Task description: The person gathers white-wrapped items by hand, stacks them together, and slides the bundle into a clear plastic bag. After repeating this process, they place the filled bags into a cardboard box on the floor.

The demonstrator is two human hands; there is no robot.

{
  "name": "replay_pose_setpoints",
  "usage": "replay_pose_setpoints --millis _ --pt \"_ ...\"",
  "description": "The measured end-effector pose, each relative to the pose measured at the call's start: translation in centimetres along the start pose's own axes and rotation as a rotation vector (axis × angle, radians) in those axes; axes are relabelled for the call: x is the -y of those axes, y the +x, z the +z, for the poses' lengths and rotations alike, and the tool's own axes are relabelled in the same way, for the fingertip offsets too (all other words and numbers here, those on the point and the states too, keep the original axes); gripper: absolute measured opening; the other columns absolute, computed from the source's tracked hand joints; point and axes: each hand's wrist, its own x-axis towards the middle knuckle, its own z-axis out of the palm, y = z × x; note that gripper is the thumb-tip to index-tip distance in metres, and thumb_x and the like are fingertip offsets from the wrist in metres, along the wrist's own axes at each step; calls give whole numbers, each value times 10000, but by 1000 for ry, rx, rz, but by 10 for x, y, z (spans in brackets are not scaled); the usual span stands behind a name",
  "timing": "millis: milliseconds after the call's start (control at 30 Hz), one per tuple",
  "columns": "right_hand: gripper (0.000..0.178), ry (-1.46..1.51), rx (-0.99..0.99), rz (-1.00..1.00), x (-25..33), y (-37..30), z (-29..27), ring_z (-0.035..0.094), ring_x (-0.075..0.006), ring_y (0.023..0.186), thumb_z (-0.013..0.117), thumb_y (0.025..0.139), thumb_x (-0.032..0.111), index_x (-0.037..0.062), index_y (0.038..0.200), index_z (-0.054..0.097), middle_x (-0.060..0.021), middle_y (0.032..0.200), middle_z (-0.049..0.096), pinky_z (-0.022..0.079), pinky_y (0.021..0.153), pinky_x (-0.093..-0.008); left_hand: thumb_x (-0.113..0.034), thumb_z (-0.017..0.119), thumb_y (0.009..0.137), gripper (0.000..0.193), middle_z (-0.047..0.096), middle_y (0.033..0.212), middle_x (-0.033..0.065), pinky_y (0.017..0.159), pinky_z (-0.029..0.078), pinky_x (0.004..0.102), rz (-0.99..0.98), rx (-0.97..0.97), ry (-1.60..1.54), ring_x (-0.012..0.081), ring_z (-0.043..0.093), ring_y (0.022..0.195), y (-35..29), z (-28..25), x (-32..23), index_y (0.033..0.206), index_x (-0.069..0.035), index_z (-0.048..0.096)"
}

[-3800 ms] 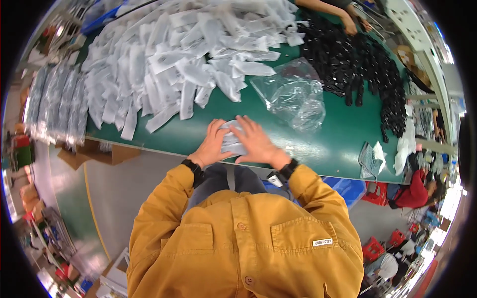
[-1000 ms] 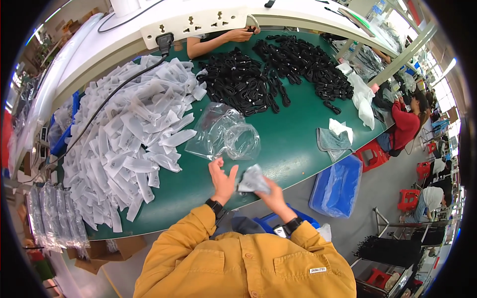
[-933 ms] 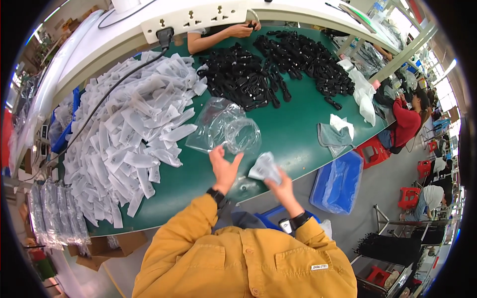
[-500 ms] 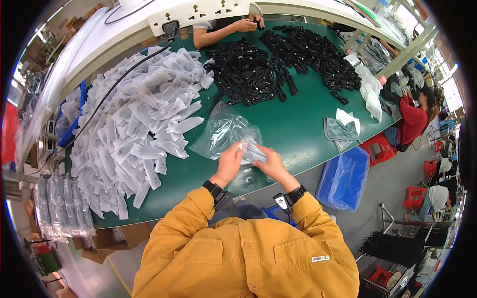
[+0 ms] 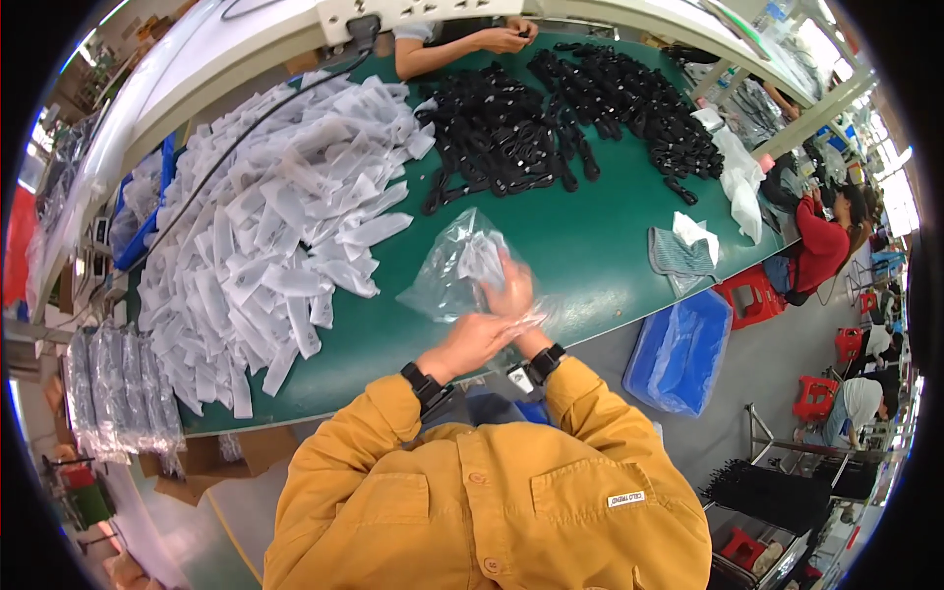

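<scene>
A large clear plastic bag (image 5: 438, 275) stands over the green table in front of me, its mouth toward my body. My right hand (image 5: 509, 287) reaches inside it, fingers closed round whitish frosted pouches (image 5: 480, 258); how many is unclear. At the bag's mouth, my left hand (image 5: 470, 341) grips the film beside my right wrist. To the left lies a big heap of frosted pouches (image 5: 285, 211). Beyond the bag are piles of coiled black cables (image 5: 501, 133).
Along the far side runs a shelf with a white power strip (image 5: 423, 10) and a hanging black cord. A co-worker's hands (image 5: 511, 37) are behind the cables. A grey cloth (image 5: 678, 258) lies on the right. A blue bin (image 5: 678, 354) stands below the table's right edge.
My right hand has gone from the bag's near edge into the bag, carrying the pouches forward. My left hand has shifted nearer to me at the mouth. The view has tilted slightly.
</scene>
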Motion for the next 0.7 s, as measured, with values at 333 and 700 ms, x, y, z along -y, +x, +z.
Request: replay_pose_setpoints --millis 333,700 --pt "868 -568 238 -50 16 -3 8 290 -437 1366 731 761 360 90 1471 311 -250 1515 254 331 1034 -596 -122 552 934 305 663 1021 180 747 519 383 -85 -148 -129 388 633 857 -5 15 7 1231 -122 622" --pt "755 -633 201 -208 -3 24 10 250 -467 1387 663 826 339 109 1465 334 -254 1514 255 270 1046 -650 -112 600 881 374 669 955 140 755 516 374 -108 4 -241 343 634 809 -7 15 -2 1255 -100 600"
